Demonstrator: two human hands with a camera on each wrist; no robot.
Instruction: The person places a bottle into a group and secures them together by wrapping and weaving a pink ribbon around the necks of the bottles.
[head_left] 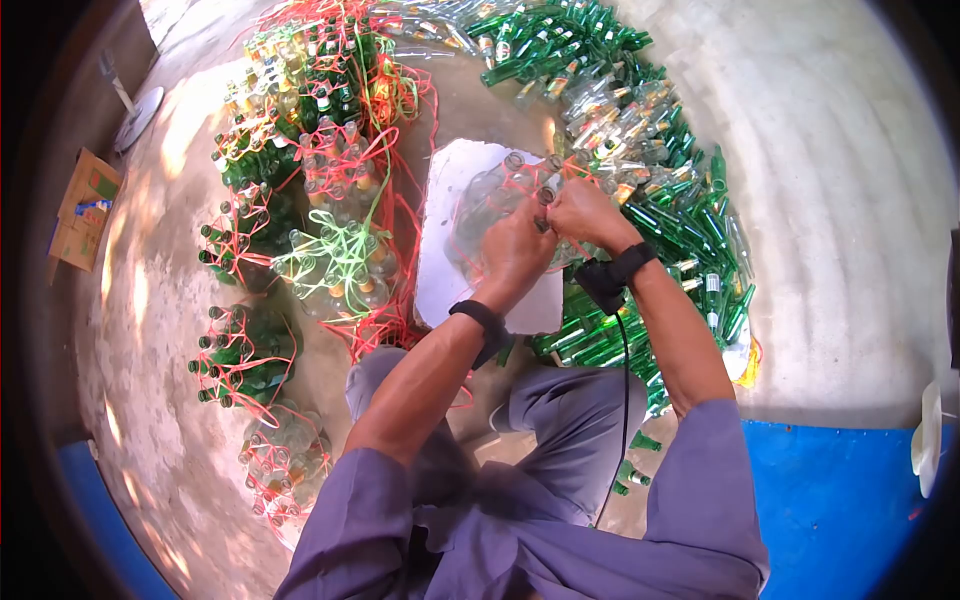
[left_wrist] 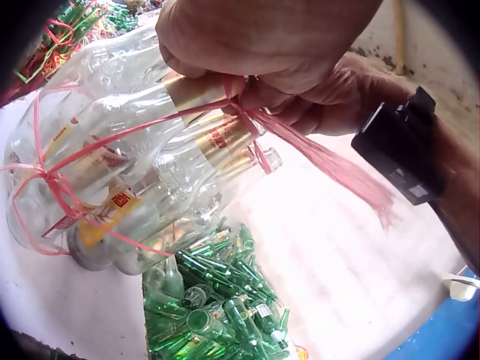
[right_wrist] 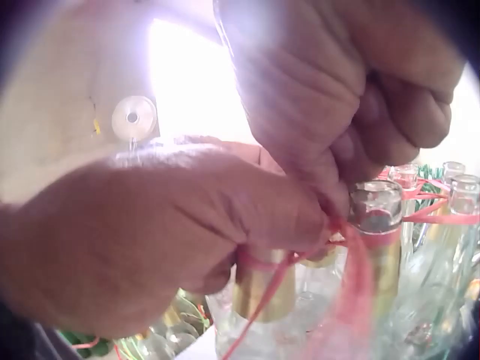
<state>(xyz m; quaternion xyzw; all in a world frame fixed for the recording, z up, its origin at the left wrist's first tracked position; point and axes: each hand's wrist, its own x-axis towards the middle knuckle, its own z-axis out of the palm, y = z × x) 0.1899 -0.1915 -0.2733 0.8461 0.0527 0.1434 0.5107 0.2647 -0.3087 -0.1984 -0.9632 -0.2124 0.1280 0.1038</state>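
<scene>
A bundle of clear glass bottles [left_wrist: 112, 112] with gold neck labels stands on a white board [head_left: 445, 215] in front of the person. Pink plastic twine [left_wrist: 127, 135] runs around the bottles and meets in a knot on the side seen in the left wrist view. At the bottle necks, the left hand [head_left: 515, 245] pinches the twine. Right beside it, the right hand [head_left: 590, 212] has its fingers curled on the same twine. A loose twine tail [left_wrist: 330, 165] hangs from between the hands. In the right wrist view a bottle mouth [right_wrist: 375, 196] shows close by the fingers.
Tied bundles of green bottles [head_left: 245, 350] and clear bottles [head_left: 340, 265] line the left side. Loose pink twine [head_left: 385, 330] lies by the board. A large heap of loose green bottles [head_left: 690, 220] spreads to the right. A blue sheet [head_left: 820, 500] lies at lower right.
</scene>
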